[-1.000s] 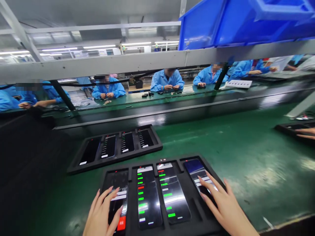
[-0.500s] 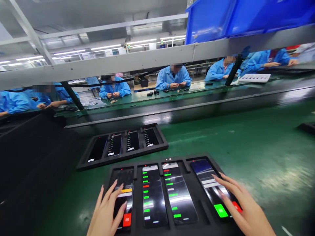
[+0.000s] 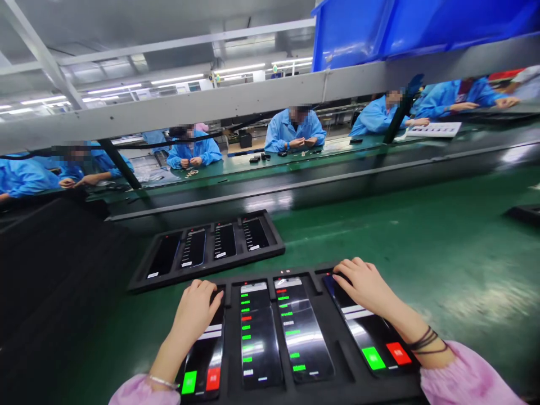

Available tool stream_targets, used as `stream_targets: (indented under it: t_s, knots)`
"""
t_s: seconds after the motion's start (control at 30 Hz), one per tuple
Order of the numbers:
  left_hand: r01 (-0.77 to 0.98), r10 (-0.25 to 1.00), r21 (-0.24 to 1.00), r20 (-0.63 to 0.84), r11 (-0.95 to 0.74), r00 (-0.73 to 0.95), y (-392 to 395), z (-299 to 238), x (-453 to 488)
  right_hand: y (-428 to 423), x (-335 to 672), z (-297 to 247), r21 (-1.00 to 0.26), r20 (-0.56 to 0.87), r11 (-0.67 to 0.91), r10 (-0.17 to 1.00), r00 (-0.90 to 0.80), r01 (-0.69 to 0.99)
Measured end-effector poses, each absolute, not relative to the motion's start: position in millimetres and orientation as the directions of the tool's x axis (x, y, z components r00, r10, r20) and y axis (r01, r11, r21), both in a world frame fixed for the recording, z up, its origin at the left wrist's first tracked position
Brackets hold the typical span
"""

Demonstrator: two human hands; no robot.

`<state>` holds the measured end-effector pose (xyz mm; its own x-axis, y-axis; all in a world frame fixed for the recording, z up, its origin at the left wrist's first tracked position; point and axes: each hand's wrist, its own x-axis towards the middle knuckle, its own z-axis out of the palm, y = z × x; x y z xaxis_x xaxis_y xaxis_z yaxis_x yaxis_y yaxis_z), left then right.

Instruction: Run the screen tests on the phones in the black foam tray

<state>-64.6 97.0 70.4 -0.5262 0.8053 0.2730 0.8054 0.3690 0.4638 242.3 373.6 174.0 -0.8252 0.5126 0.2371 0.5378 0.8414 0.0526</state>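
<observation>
In front of me lies a black foam tray (image 3: 295, 388) with smartphones set in its slots. My left hand (image 3: 194, 309) rests over the top end of the leftmost phone (image 3: 202, 357), thumb apart and fingers bent over the far edge. My right hand (image 3: 360, 284) covers the top end of the rightmost phone (image 3: 365, 329) in the same way. Neither hand grips anything. Both outer phones show a green and a red square low on the screen. Between the hands, a middle-left phone (image 3: 261, 337) and a middle-right phone (image 3: 306, 332) show lists with green and red labels.
Behind it sits a second black tray (image 3: 206, 271) of phones on the green table (image 3: 400, 236). A dark black mass (image 3: 50, 281) fills the left side. A grey beam (image 3: 211, 101) and blue bins (image 3: 422, 34) hang above. Across the bench, several people (image 3: 295, 129) in blue work.
Both hands have moved up from the lower screens to the top ends of the outer phones. The left phone now shows a green square beside the red one; its orange bar is gone.
</observation>
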Motion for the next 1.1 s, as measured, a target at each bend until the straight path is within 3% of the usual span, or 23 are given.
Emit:
stream_targets:
  t_s: [0.2,0.37,0.53,0.63,0.7,0.8,0.97,1.1]
  knots:
    - [0.758,0.78,0.537,0.263,0.37,-0.568,105,79,-75,381,237,181,-0.005,0.3,0.808,0.563,-0.77,0.589]
    - [0.733,0.734,0.587,0.32,0.343,-0.599,81,92,-69,373,257,202,-0.05,0.414,0.817,0.54,-0.733,0.574]
    - [0.762,0.593,0.456,0.481,0.46,-0.646,55,100,-33,335,267,212,0.038,0.565,0.841,0.427,-0.706,0.539]
    - [0.739,0.511,0.386,0.543,0.552,-0.666,47,104,-12,306,263,209,0.16,0.655,0.778,0.377,-0.655,0.608]
    - [0.74,0.468,0.383,0.591,0.553,-0.656,40,105,-6,292,264,209,0.157,0.696,0.734,0.393,-0.601,0.661]
    - [0.76,0.422,0.474,0.638,0.444,-0.644,21,101,-13,286,278,217,0.029,0.748,0.77,0.406,-0.525,0.637]
    - [0.614,0.436,0.789,0.548,0.012,-0.714,-12,79,-51,308,319,231,-0.369,0.73,0.88,0.474,-0.492,0.299]
    - [0.467,0.463,0.863,0.5,-0.194,-0.732,-21,64,-73,325,336,229,-0.568,0.687,0.809,0.566,-0.456,0.15]
